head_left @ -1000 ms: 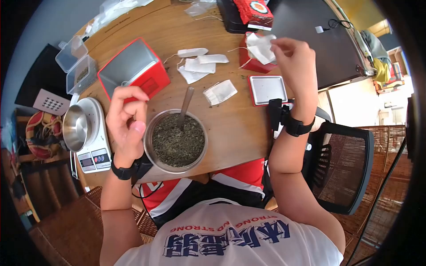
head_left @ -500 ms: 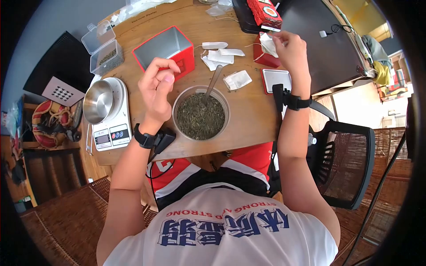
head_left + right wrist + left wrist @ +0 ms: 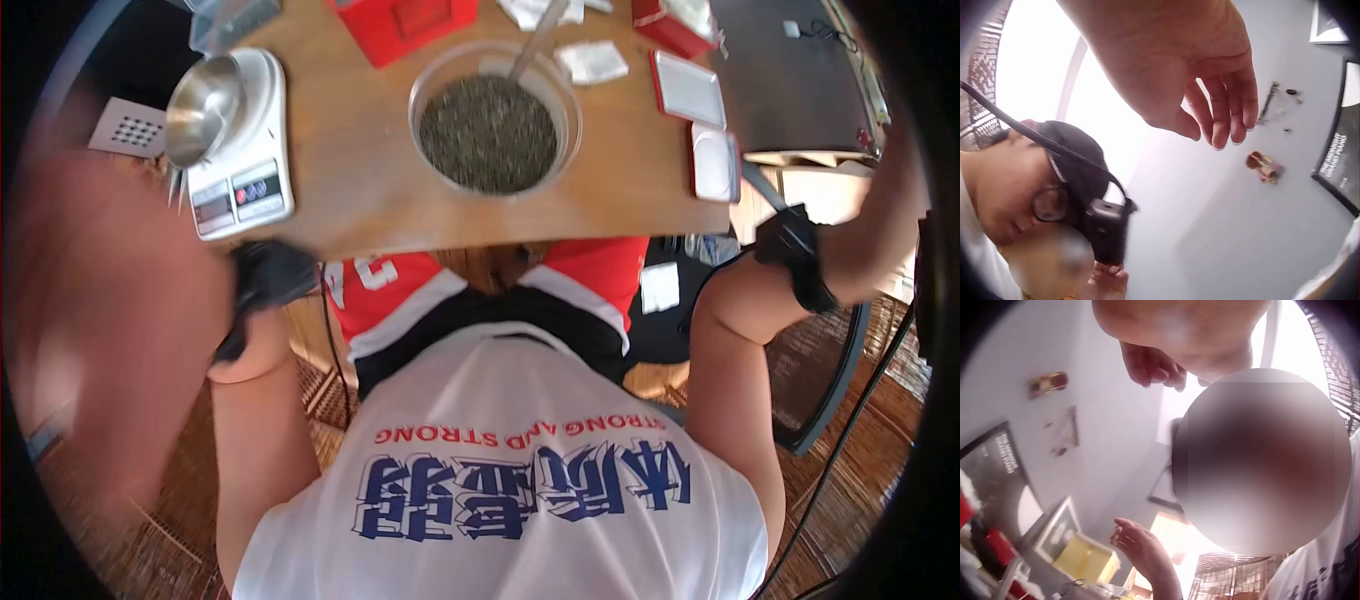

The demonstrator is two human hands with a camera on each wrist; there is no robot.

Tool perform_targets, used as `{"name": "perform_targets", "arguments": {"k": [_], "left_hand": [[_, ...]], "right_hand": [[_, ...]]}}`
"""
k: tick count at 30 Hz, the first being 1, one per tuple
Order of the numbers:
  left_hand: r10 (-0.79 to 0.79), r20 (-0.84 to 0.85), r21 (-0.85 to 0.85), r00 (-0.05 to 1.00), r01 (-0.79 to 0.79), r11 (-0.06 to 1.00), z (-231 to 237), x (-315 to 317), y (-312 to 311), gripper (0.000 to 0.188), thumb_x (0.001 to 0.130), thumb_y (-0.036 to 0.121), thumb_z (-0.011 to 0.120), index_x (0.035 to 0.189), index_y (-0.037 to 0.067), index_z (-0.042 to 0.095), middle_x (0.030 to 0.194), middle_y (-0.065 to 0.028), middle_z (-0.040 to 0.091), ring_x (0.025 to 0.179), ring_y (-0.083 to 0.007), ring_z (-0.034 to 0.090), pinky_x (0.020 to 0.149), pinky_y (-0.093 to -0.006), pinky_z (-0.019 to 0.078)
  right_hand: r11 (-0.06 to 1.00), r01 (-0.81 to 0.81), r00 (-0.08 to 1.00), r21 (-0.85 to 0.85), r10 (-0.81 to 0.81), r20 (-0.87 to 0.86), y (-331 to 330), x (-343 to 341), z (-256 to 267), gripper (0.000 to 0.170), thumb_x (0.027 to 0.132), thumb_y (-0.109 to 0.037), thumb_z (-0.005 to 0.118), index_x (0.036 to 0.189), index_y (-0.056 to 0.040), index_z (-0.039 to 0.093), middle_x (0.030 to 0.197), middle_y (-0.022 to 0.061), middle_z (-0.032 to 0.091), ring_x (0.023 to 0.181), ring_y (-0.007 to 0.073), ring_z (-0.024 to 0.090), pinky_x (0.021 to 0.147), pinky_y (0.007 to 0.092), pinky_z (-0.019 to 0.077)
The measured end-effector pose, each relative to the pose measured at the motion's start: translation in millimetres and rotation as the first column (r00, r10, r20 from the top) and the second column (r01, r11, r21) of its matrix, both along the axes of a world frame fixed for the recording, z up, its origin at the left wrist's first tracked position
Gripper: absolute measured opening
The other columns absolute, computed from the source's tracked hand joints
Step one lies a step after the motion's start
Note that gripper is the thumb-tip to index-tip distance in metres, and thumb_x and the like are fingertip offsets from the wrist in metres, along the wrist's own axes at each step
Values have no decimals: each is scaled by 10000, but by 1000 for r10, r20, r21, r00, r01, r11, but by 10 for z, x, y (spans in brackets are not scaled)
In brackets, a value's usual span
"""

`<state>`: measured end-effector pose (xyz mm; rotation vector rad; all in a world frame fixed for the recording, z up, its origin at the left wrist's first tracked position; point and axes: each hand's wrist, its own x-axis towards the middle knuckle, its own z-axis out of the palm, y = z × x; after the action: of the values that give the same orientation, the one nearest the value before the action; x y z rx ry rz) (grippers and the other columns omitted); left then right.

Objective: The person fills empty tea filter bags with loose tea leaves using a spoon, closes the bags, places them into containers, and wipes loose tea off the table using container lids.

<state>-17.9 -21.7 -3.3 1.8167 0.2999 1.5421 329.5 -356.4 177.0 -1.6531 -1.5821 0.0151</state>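
Note:
My left hand is raised close to the head camera, large and blurred on the left. In the left wrist view its fingers hang loosely bent with nothing between them; the right wrist view shows part of it just under the black head-worn camera. Lifted off to the right, my right hand has relaxed, slightly bent fingers and holds nothing. On the table stands a clear bowl of dark dried leaves, with a spoon leaning in it. A white pouch lies behind it.
Left of the bowl is a kitchen scale bearing a metal bowl. A large red tin stands behind. At the right are a smaller red tin with white pouch material in it and two lids.
My right hand has let go of the white pouch at the small red tin and risen to the right. My left hand has risen from beside the bowl toward the head. The head view has tilted down.

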Motion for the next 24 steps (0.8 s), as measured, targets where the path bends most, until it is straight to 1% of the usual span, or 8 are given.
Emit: {"name": "perform_targets", "arguments": {"k": [4, 6, 8, 10, 15, 20, 21, 24], "left_hand": [[-6, -24, -60, 1000, 5, 998, -141, -56, -142, 302, 934, 280, 610, 955, -21, 606, 856, -85, 621, 643, -152, 525, 622, -243, 409], [-2, -22, -65, 1000, 0, 998, -99, -69, -144, 301, 933, 279, 611, 956, -21, 607, 857, -86, 623, 645, -153, 527, 623, -245, 411], [-4, -3, -56, 1000, 4, 998, -51, -43, -130, 299, 933, 277, 612, 957, -21, 609, 858, -86, 624, 647, -154, 529, 625, -247, 414], [-27, 15, -54, 1000, 27, 998, -31, 16, -106, 298, 933, 276, 612, 958, -21, 611, 859, -87, 625, 649, -155, 531, 627, -248, 416], [-117, 99, 131, 988, 103, 986, 371, 405, 474, 294, 932, 272, 614, 960, -20, 615, 862, -89, 629, 654, -158, 536, 632, -253, 423], [-56, 276, 301, 960, -30, 953, 990, 740, 979, 290, 931, 268, 616, 962, -20, 620, 866, -91, 632, 659, -161, 541, 636, -257, 429], [-31, 346, 337, 938, -93, 937, 1156, 796, 1088, 289, 931, 268, 616, 963, -20, 621, 866, -91, 633, 660, -162, 542, 637, -258, 430], [-17, 394, 411, 919, -159, 898, 1514, 854, 1314, 287, 930, 265, 617, 964, -20, 623, 868, -92, 635, 663, -163, 545, 640, -260, 434]], "right_hand": [[728, -686, 727, 12, 686, -44, 658, -712, 848, 258, 1028, -212, 575, 1132, -33, 729, 1070, 112, 745, 1051, 227, 711, 966, 375, 548], [677, -477, 700, 561, 678, -223, 574, -1295, 553, 237, 1029, -206, 579, 1018, -18, 722, 929, 94, 715, 863, 199, 694, 788, 291, 553], [678, -471, 708, 565, 672, -217, 1915, -2264, 318, 237, 1029, -206, 579, 1021, -17, 721, 932, 95, 714, 867, 200, 693, 791, 292, 551], [695, -445, 728, 565, 648, -224, 1367, -1955, 383, 237, 1029, -206, 578, 1026, -15, 719, 939, 98, 712, 874, 203, 691, 797, 294, 549], [630, -402, 795, 664, 601, -88, 2581, -2462, 342, 239, 1029, -207, 577, 1039, -11, 713, 955, 105, 708, 891, 210, 685, 813, 299, 542], [479, -539, 738, 693, 664, 115, 2114, -2145, 636, 241, 1028, -208, 575, 1053, -8, 707, 972, 112, 703, 909, 217, 680, 828, 304, 535], [427, -600, 701, 676, 687, 188, 3073, -2342, 808, 242, 1028, -208, 575, 1055, -7, 706, 975, 113, 702, 912, 218, 679, 831, 305, 534], [340, -631, 662, 697, 704, 255, 2790, -2153, 901, 244, 1028, -209, 574, 1063, -4, 703, 985, 118, 699, 923, 222, 676, 841, 308, 530]]}}
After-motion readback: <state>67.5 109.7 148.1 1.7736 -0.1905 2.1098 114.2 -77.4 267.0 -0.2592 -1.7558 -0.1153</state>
